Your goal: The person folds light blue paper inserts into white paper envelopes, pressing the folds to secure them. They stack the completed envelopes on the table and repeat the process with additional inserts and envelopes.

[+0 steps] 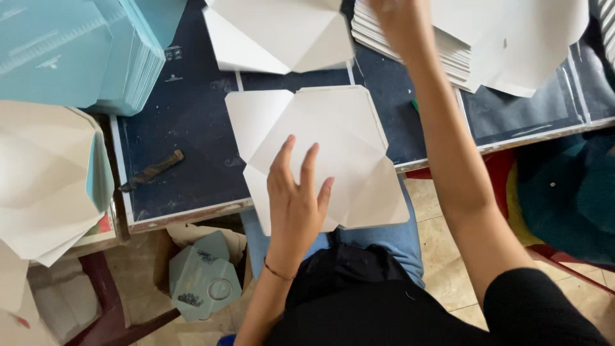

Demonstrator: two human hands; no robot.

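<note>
Black clothing and blue trousers of the seated person are seen closest, and just beyond them the left hand (296,192) is laid flat on a white folded card sheet (323,157), with its fingers (282,160) spread and pressed down, pinching nothing. This sheet is placed at the near edge of the dark counter (186,115) and hangs partly over that edge, above the lap. Judged from its sharp creases and flat flaps, it is thin, light and fairly stiff, but easily bent or marked; it is probably best taken at a flap edge or corner, not at the middle. The right hand (397,19) is stretched to the far side of the counter, onto a stack of white sheets (506,38); whether its fingers are pinching a sheet cannot be told. Left of the folded sheet, a stack of light blue sheets (70,51) and a small dark tool (150,170) are seen.
</note>
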